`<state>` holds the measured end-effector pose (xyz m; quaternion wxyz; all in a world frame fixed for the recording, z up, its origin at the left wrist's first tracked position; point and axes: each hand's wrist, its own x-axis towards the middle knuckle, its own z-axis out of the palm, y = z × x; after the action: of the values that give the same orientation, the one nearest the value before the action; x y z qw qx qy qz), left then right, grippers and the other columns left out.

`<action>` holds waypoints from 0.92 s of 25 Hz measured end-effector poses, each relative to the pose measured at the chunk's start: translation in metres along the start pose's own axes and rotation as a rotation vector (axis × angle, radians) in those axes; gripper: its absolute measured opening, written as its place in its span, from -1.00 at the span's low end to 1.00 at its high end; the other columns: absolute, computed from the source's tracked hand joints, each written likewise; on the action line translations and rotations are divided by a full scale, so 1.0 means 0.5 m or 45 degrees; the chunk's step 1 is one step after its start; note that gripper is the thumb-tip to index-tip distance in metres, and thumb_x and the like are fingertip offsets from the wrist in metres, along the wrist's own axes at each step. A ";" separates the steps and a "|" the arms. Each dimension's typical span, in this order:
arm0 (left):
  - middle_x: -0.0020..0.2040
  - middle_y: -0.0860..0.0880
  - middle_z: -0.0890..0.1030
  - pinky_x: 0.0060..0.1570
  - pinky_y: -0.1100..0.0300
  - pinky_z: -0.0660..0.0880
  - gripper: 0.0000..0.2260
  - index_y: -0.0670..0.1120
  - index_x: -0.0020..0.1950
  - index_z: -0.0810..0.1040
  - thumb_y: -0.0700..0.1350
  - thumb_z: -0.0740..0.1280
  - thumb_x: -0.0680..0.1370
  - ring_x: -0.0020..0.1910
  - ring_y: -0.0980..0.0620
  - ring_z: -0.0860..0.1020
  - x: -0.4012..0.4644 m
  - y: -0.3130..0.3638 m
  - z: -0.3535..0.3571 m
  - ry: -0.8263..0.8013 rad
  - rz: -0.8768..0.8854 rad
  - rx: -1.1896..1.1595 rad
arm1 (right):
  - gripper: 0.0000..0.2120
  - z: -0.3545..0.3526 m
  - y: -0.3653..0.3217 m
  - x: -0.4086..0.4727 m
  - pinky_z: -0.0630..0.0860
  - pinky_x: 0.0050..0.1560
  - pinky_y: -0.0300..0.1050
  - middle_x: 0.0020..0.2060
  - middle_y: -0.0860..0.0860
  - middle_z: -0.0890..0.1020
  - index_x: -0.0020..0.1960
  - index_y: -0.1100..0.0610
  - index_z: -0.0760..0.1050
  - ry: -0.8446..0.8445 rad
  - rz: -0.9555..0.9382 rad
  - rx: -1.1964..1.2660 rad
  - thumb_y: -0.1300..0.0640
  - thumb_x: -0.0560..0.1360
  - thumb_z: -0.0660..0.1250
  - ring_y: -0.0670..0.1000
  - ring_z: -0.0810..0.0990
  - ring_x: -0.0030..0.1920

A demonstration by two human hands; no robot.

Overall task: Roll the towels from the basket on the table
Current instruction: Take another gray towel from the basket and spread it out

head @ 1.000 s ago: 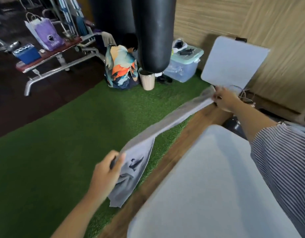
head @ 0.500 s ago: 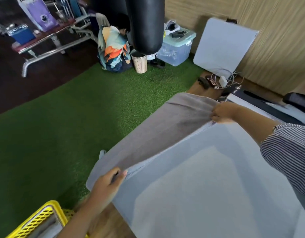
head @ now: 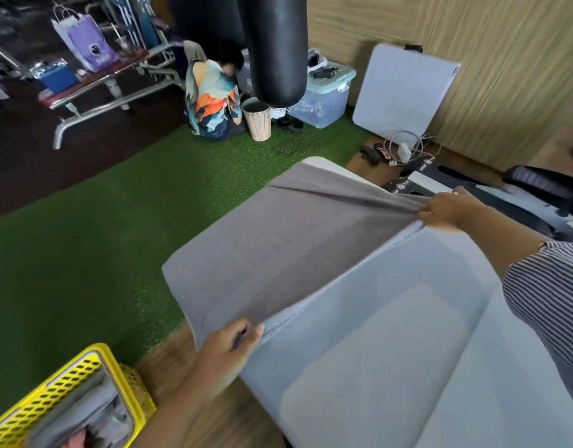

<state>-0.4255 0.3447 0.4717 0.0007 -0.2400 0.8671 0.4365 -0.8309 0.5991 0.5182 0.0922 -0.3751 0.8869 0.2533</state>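
Observation:
A grey towel (head: pixel 278 240) is stretched flat between my two hands, and its far part drapes over the far-left side of the pale grey table (head: pixel 391 334). My left hand (head: pixel 228 345) pinches the towel's near corner. My right hand (head: pixel 448 210) pinches the opposite corner at the table's right side. The edge between them is lifted a little off the tabletop. The yellow perforated basket (head: pixel 84 367) stands on the floor at the bottom left, with more grey towels (head: pixel 88 412) inside.
A black punching bag (head: pixel 273 50) hangs over the green turf. Behind it sits a person in a colourful shirt (head: pixel 212 95), next to a small bin (head: pixel 257 119) and a clear storage box (head: pixel 325 92). A folded table (head: pixel 404 98) leans on the wall; cables and a charger (head: pixel 404 150) lie below.
The towel was a hanging bunched strip over the floor a second ago. Both hands have brought it over the table and spread it wide. The basket has come into view.

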 end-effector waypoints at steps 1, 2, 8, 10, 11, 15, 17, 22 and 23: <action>-0.43 0.03 0.28 -0.38 0.25 0.17 -0.61 -0.18 -0.21 0.42 0.15 0.24 0.55 -0.45 0.19 0.29 -0.032 0.005 0.022 -0.001 0.010 -0.025 | -0.61 0.022 0.007 -0.033 0.25 0.21 0.07 0.21 -0.03 0.52 0.12 -0.08 0.51 0.001 0.031 0.037 0.01 0.58 -0.08 0.03 0.44 0.21; -0.43 0.03 0.27 -0.38 0.24 0.17 -0.61 -0.18 -0.22 0.42 0.15 0.24 0.55 -0.44 0.18 0.29 -0.065 0.014 0.046 0.004 0.019 -0.036 | -0.61 0.042 0.019 -0.067 0.28 0.22 0.07 0.22 0.00 0.52 0.15 -0.05 0.51 -0.026 0.059 0.098 0.00 0.58 -0.07 0.05 0.44 0.21; -0.42 -0.01 0.35 -0.37 0.25 0.23 -0.58 -0.09 -0.24 0.39 0.27 0.20 0.48 -0.41 0.10 0.42 -0.220 0.039 0.200 0.072 -0.037 -0.024 | -0.52 0.153 0.091 -0.204 0.50 0.07 0.04 0.06 0.11 0.58 0.08 0.04 0.55 0.039 0.170 0.501 -0.15 0.46 -0.03 0.13 0.54 0.03; -0.41 -0.03 0.41 -0.36 0.24 0.27 -0.60 -0.07 -0.23 0.40 0.27 0.20 0.47 -0.37 0.09 0.49 -0.259 0.060 0.262 0.114 -0.097 -0.034 | -0.58 0.194 0.107 -0.246 0.50 -0.02 0.00 0.03 0.09 0.57 0.03 0.01 0.55 0.112 0.138 0.494 -0.14 0.48 -0.01 0.13 0.54 -0.01; -0.43 -0.02 0.39 -0.36 0.22 0.26 -0.63 -0.05 -0.23 0.40 0.26 0.20 0.48 -0.39 0.09 0.47 -0.276 0.073 0.288 0.142 -0.108 -0.038 | -0.61 0.205 0.113 -0.267 0.49 -0.06 -0.03 0.02 0.09 0.56 0.00 0.00 0.55 0.145 0.123 0.472 -0.12 0.50 0.00 0.14 0.54 -0.03; -0.44 -0.02 0.39 -0.37 0.19 0.25 -0.59 -0.09 -0.28 0.40 0.26 0.19 0.49 -0.42 -0.01 0.45 -0.341 0.144 0.382 0.210 -0.161 -0.053 | -0.62 0.249 0.167 -0.361 0.50 -0.04 -0.02 0.07 0.13 0.55 0.08 0.01 0.55 0.213 0.092 0.343 -0.08 0.52 0.01 0.17 0.53 0.05; -0.39 -0.10 0.45 -0.37 0.18 0.27 -0.55 -0.10 -0.24 0.43 0.30 0.17 0.48 -0.39 0.01 0.50 -0.376 0.176 0.425 0.178 -0.183 -0.013 | -0.57 0.266 0.212 -0.398 0.50 0.04 0.01 0.12 0.10 0.55 0.14 -0.02 0.52 0.162 0.099 0.285 -0.12 0.50 -0.03 0.15 0.51 0.11; -0.37 -0.07 0.48 -0.36 0.16 0.29 -0.64 -0.04 -0.15 0.47 0.24 0.20 0.54 -0.37 0.08 0.51 -0.451 0.206 0.524 0.105 -0.180 0.143 | -0.50 0.327 0.274 -0.475 0.48 0.08 0.05 0.14 0.03 0.54 0.06 -0.06 0.53 0.120 0.086 0.225 -0.19 0.43 -0.11 0.12 0.50 0.11; -0.37 -0.07 0.48 -0.36 0.16 0.28 -0.65 -0.04 -0.15 0.46 0.24 0.19 0.55 -0.37 0.08 0.51 -0.464 0.209 0.538 0.101 -0.191 0.125 | -0.51 0.344 0.275 -0.492 0.49 0.08 0.06 0.12 0.04 0.55 0.05 -0.06 0.53 0.115 0.088 0.237 -0.18 0.44 -0.10 0.12 0.51 0.10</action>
<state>-0.3196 0.6976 0.4333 0.0106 -0.3212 0.8663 0.3824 -0.7607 0.9217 0.5105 0.0777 -0.3452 0.9223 0.1555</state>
